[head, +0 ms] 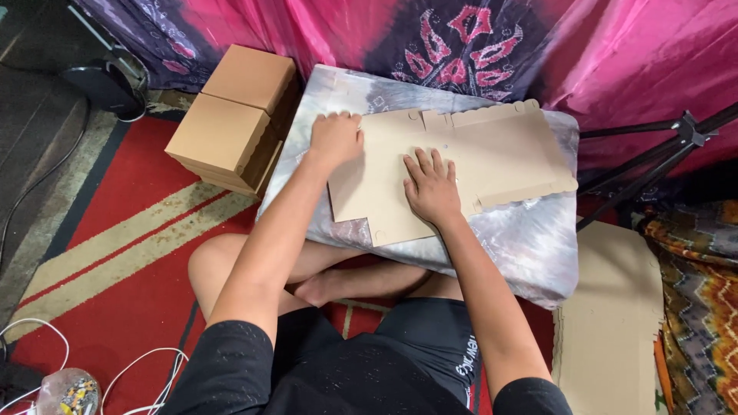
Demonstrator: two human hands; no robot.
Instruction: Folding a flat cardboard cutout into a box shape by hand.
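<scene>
A flat brown die-cut cardboard box blank [492, 150] lies on a low table covered with grey tie-dye cloth [530, 246]. My left hand [335, 137] rests as a loose fist on the blank's left flap, pressing it down at the edge. My right hand [430, 187] lies flat with fingers spread on the middle of the blank. Neither hand lifts the cardboard.
Folded brown cardboard boxes [231, 123] are stacked on the red rug left of the table. A pile of flat blanks [607, 323] lies on the floor at right. Black tripod legs [653, 154] cross the pink cloth. White cables [46, 353] lie bottom left.
</scene>
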